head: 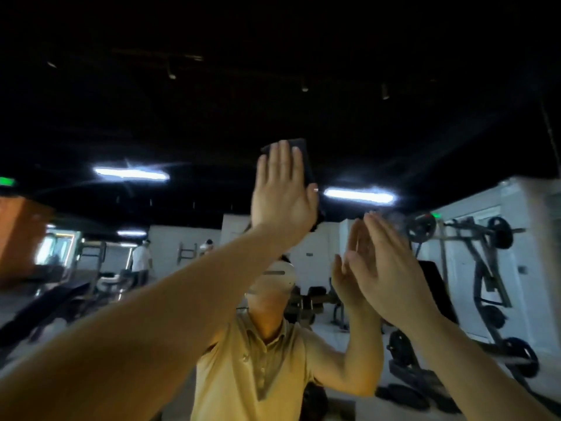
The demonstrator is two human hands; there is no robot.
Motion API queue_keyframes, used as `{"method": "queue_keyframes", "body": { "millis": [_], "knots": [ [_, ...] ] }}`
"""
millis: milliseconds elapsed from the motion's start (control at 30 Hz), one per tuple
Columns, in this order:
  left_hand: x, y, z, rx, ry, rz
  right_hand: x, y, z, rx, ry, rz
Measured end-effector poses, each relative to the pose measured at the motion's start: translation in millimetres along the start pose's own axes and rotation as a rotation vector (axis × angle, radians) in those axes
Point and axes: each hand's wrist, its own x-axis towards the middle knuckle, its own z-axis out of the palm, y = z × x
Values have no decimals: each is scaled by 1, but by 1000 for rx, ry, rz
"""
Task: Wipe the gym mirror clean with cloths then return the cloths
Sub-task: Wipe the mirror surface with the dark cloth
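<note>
The left hand is flat, with its fingers straight and close together. It presses a dark cloth on the mirror, high up and near the middle of the view. The right hand is flat too, lower down and to the right, with nothing in it that I can see. Its fingertips seem to touch the glass, where they meet their own reflection.

What could go wrong? The cloth is only pushed, not gripped. If the palm lifts a little or slides too fast, the cloth could slip out and drop to the floor. The arm is stretched up far, so the push may be weak and leave streaks. The bare right hand could put new finger marks on the glass. I see only one cloth, so another may be out of view.

The cloth looks folded into a long shape. Its long side runs up and down and leans a little, with the top end more to the left and the bottom end more to the right. The top end peeks out above the fingers, and a strip shows along the right side of the hand
</note>
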Motion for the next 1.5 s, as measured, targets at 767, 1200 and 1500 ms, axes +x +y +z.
{"method": "queue_keyframes", "body": {
  "millis": [767, 1200, 1500],
  "knots": [
    [-95, 54, 4, 7, -39, -131, -26, 81, 15, -50, 145, -145],
    [-194, -69, -20, 48, -139, -32, -96, 28, 38, 2, 122, -186],
    [-213, 30, 4, -42, -95, 5, -129, 23, 43, -84, 48, -104]
  ]
}}
